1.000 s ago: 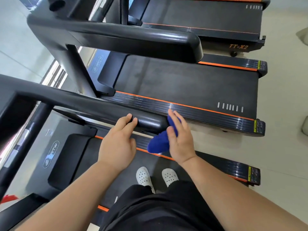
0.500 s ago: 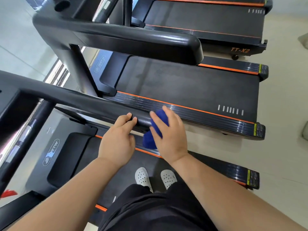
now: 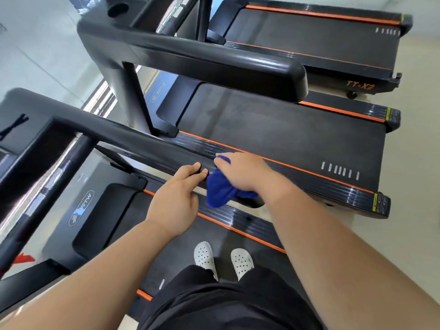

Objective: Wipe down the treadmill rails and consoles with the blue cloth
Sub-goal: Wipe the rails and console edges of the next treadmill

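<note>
The black right handrail of my treadmill runs from upper left toward the centre. My left hand grips it near its free end, fingers curled over the top. My right hand presses the blue cloth over the rail's end, just right of my left hand. The cloth drapes down the near side of the rail and covers its tip. Part of the console shows at the far left edge.
I stand on the treadmill belt in white clogs. A second treadmill lies alongside to the right, its handrail above it. A third treadmill sits beyond. Pale floor runs along the right.
My right hand has slid the blue cloth from the rail's tip leftward over its end, closing up on my left hand. My left hand has kept its grip. The view has tilted slightly.
</note>
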